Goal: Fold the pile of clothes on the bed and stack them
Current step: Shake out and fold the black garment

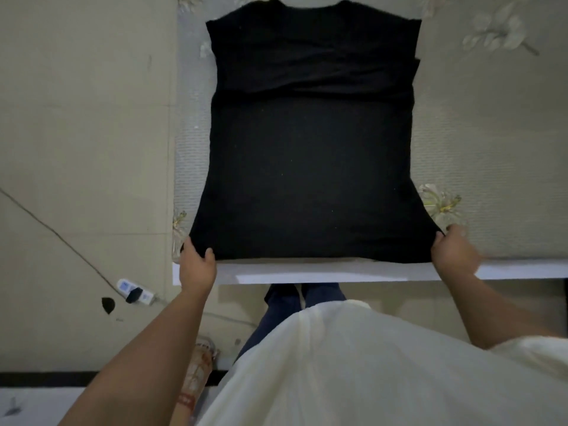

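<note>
Pale floral bedding (479, 124) is covering the bed, and a black shirt (310, 155) is lying flat on it, reaching forward from both hands with its collar at the far end and its hem at the near edge of the mattress. Its long axis is running straight away from the person, so each hand is sitting at one end of the hem and neither is nearer the collar than the other.

The left hand (196, 262) is pinching the left hem corner, thumb on top of the cloth and fingers curled underneath. The right hand (451, 247) is gripping the right hem corner in the same way, with the fabric bunching slightly at its thumb. The sleeves appear already turned in, since the sides are looking straight.

Judging by this grip, the coming move is probably carrying the hem forward, away from the hands and toward the collar, folding the shirt across its length. No other clothes or finished stack are showing here.
</note>
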A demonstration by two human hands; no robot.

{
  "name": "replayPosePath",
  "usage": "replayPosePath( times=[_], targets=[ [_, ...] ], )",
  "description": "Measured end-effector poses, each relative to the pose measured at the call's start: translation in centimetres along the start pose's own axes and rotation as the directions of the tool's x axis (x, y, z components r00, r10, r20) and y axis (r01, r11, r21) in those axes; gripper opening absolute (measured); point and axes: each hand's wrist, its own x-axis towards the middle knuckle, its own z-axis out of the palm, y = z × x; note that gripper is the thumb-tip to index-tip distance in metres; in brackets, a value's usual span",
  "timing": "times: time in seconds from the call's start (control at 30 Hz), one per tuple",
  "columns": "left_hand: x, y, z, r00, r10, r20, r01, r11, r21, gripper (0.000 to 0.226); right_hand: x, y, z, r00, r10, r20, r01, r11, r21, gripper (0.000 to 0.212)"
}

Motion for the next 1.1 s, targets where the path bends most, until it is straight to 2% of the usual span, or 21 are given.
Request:
replayPosePath(
  times=[0.07, 0.17, 0.23, 0.3, 0.33, 0.37, 0.4, 0.43, 0.47, 0.5, 0.53, 0.57, 0.63, 0.7, 0.8, 0.87, 0.93, 1.0, 1.03, 1.1],
  targets=[
    [0.7, -0.7, 0.4, 0.997, 0.036, 0.074, -0.034, 0.999, -0.023, 0.052, 0.2, 0.2, 1.1, 1.000, 0.003, 0.008, -0.003, 0.998, -0.057, 0.029],
    [1.2, -2.2, 0.7, 0.989, -0.037, 0.143, 0.034, 0.999, 0.024, 0.053, 0.1, 0.4, 2.3, 0.995, -0.081, -0.054, 0.075, 0.992, -0.102, 0.035],
    [0.9, -2.8, 0.8, 0.989, -0.109, 0.095, 0.103, 0.992, 0.071, 0.050, 0.1, 0.4, 2.9, 0.963, -0.250, -0.095, 0.244, 0.967, -0.074, 0.042],
    [0.3, -2.8, 1.2, 0.996, -0.082, -0.037, 0.085, 0.990, 0.115, 0.053, -0.8, 0.2, 3.4, 0.865, -0.502, -0.018, 0.497, 0.860, -0.117, 0.047],
    [0.0, -2.6, 1.6, 0.996, -0.004, -0.087, 0.018, 0.987, 0.160, 0.055, -1.4, 0.0, 3.8, 0.784, -0.619, 0.047, 0.618, 0.772, -0.149, 0.048],
    [-0.5, -2.2, 2.1, 0.991, 0.111, -0.079, -0.090, 0.969, 0.228, 0.056, -1.9, 0.1, 4.4, 0.702, -0.703, 0.115, 0.710, 0.676, -0.198, 0.050],
    [-1.1, -1.6, 2.8, 0.968, 0.250, -0.017, -0.234, 0.925, 0.300, 0.056, -2.2, 0.0, 5.0, 0.640, -0.735, 0.224, 0.765, 0.585, -0.269, 0.052],
    [-1.5, -1.2, 3.7, 0.918, 0.389, 0.072, -0.387, 0.847, 0.365, 0.056, -2.6, -0.3, 5.4, 0.618, -0.706, 0.346, 0.784, 0.524, -0.333, 0.053],
    [-1.8, -0.9, 4.7, 0.847, 0.510, 0.152, -0.523, 0.745, 0.414, 0.058, -2.9, -0.6, 5.6, 0.628, -0.654, 0.422, 0.778, 0.511, -0.366, 0.053],
    [-1.8, -0.7, 5.7, 0.778, 0.591, 0.214, -0.615, 0.645, 0.453, 0.061, -2.8, -0.8, 5.9, 0.653, -0.621, 0.433, 0.757, 0.520, -0.395, 0.053],
    [-1.7, -0.5, 6.6, 0.746, 0.597, 0.296, -0.655, 0.576, 0.490, 0.065, -2.5, -0.8, 6.1, 0.656, -0.625, 0.424, 0.754, 0.520, -0.400, 0.054],
    [-1.5, -0.3, 7.3, 0.753, 0.544, 0.370, -0.652, 0.542, 0.530, 0.067, -2.0, -0.7, 6.3, 0.634, -0.658, 0.406, 0.770, 0.492, -0.405, 0.055],
    [-0.3, -0.5, 8.3, 0.785, 0.457, 0.417, -0.617, 0.520, 0.590, 0.068, -1.4, -1.1, 6.3, 0.593, -0.716, 0.368, 0.787, 0.421, -0.451, 0.052],
    [0.8, -0.7, 8.7, 0.803, 0.436, 0.405, -0.593, 0.531, 0.605, 0.067, -0.3, -1.6, 5.9, 0.567, -0.715, 0.408, 0.809, 0.391, -0.440, 0.042],
    [1.8, -0.6, 8.2, 0.771, 0.444, 0.456, -0.634, 0.470, 0.614, 0.065, 0.9, -2.1, 4.3, 0.585, -0.696, 0.417, 0.796, 0.393, -0.460, 0.034],
    [2.5, -0.7, 7.7, 0.732, 0.485, 0.478, -0.675, 0.423, 0.605, 0.060, 1.3, -2.9, 2.7, 0.573, -0.729, 0.373, 0.812, 0.447, -0.375, 0.036],
    [3.0, -0.6, 7.2, 0.718, 0.494, 0.490, -0.692, 0.425, 0.584, 0.052, 1.5, -3.6, 1.0, 0.606, -0.697, 0.385, 0.796, 0.534, -0.285, 0.026],
    [3.5, -0.3, 6.6, 0.695, 0.491, 0.524, -0.712, 0.371, 0.597, 0.044, 2.0, -3.8, -0.6, 0.702, -0.593, 0.394, 0.710, 0.620, -0.334, 0.027],
    [3.6, -0.1, 6.3, 0.686, 0.507, 0.522, -0.719, 0.359, 0.596, 0.040, 2.3, -3.5, -1.3, 0.707, -0.582, 0.403, 0.706, 0.616, -0.349, 0.030],
    [3.8, 0.3, 5.4, 0.676, 0.557, 0.482, -0.729, 0.410, 0.548, 0.035, 2.2, -3.5, -2.6, 0.693, -0.565, 0.448, 0.720, 0.569, -0.396, 0.031]
  ],
)
